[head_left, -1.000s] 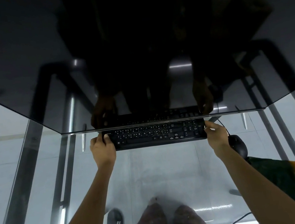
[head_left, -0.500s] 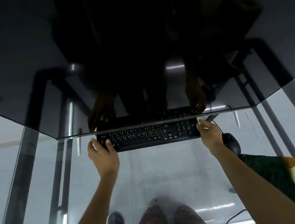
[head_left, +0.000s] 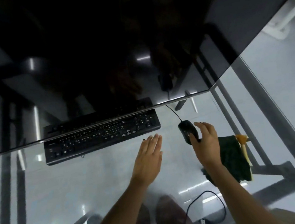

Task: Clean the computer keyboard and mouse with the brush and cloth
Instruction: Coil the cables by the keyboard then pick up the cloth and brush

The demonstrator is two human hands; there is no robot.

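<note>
Fingers spread, the right hand (head_left: 204, 138) cups the mouse (head_left: 187, 131) on the glass worktop (head_left: 95, 174), probably to lift it, while the left hand (head_left: 148, 154) hovers flat and empty beside the keyboard (head_left: 101, 134).

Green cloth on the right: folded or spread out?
Folded or bunched, not spread: the cloth lies as a compact heap on the glass desk, partly behind the right hand.
</note>
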